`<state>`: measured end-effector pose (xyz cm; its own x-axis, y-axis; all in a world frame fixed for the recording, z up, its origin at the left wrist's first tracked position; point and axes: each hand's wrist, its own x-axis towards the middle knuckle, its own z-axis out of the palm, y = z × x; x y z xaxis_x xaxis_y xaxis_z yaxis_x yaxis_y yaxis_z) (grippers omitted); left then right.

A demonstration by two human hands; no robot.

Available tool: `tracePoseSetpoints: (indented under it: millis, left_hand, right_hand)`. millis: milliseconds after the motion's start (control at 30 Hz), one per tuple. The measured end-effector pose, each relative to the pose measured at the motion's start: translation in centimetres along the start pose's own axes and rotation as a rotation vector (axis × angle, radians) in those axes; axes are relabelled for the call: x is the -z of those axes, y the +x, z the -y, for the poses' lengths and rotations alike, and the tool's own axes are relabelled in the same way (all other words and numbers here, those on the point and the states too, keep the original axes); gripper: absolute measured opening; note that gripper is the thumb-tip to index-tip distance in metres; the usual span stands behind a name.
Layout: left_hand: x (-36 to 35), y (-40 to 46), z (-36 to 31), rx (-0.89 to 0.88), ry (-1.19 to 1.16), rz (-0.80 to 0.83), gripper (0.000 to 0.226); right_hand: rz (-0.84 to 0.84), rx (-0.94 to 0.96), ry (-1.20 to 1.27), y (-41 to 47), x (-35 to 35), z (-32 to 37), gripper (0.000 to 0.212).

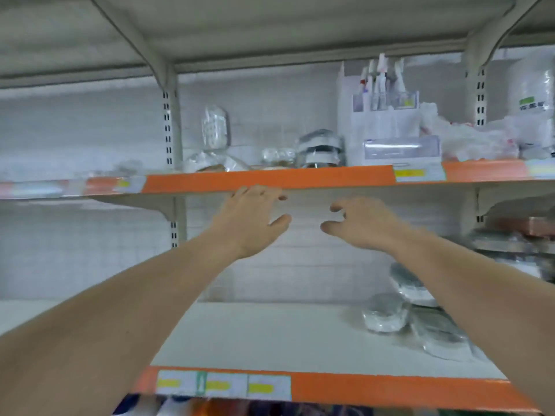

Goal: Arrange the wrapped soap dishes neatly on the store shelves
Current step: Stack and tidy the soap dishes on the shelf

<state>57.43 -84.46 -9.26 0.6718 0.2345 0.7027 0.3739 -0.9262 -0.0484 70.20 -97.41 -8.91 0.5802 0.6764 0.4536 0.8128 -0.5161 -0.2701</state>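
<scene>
Both my hands reach forward, raised just below the orange front edge of the upper shelf (270,178). My left hand (252,217) has its fingers spread and relaxed and holds nothing. My right hand (360,226) is likewise empty, fingers loosely bent. Several wrapped soap dishes (386,315) lie loosely on the right of the lower white shelf (255,334), one leaning on the back wall (405,280). On the upper shelf stand a stack of wrapped dishes (319,148) and other plastic-wrapped items (214,127). The view is blurred.
A white display box (381,115) with tubes and a clear box stands on the upper shelf to the right. Crumpled plastic packs (468,139) lie beside it. Metal uprights (169,121) and brackets divide the bays. More goods sit at the far right (516,235).
</scene>
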Motion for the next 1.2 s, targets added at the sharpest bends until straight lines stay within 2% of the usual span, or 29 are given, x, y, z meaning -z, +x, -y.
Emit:
tracePoseSetpoints:
  millis: [133, 267, 433, 600, 767, 933, 1100, 1200]
  left_hand:
    - [4.3, -1.8, 6.5, 0.100, 0.059, -0.050, 0.044]
    - [6.6, -2.8, 11.7, 0.191, 0.087, -0.073, 0.041]
    - [7.9, -1.8, 17.2, 0.291, 0.141, -0.099, 0.039]
    - [8.6, 0.8, 23.4, 0.381, 0.176, -0.137, 0.037]
    - [8.7, 3.4, 29.7, 0.451, 0.181, -0.096, 0.040]
    - [8.3, 4.7, 35.9, 0.496, 0.193, -0.075, 0.043]
    - [8.0, 6.3, 42.1, 0.514, 0.144, -0.076, 0.044]
    - [7.2, 7.5, 45.5, 0.512, 0.058, 0.023, 0.046]
  right_hand:
    - [-0.100, 0.119, -0.033, 0.9, 2.1, 6.8, 0.041]
    - [-0.163, 0.188, -0.053, 2.7, 3.4, 11.5, 0.042]
    - [-0.151, 0.217, -0.172, 5.9, 3.3, 15.5, 0.046]
    - [-0.159, 0.293, -0.191, 10.9, 2.3, 18.8, 0.047]
    - [-0.123, 0.365, -0.173, 16.9, 0.4, 23.1, 0.058]
    - [-0.082, 0.436, -0.136, 21.5, -2.5, 28.8, 0.057]
    - [-0.031, 0.434, -0.115, 24.9, -4.9, 33.4, 0.056]
    - [0.034, 0.389, -0.189, 26.9, -6.3, 35.9, 0.057]
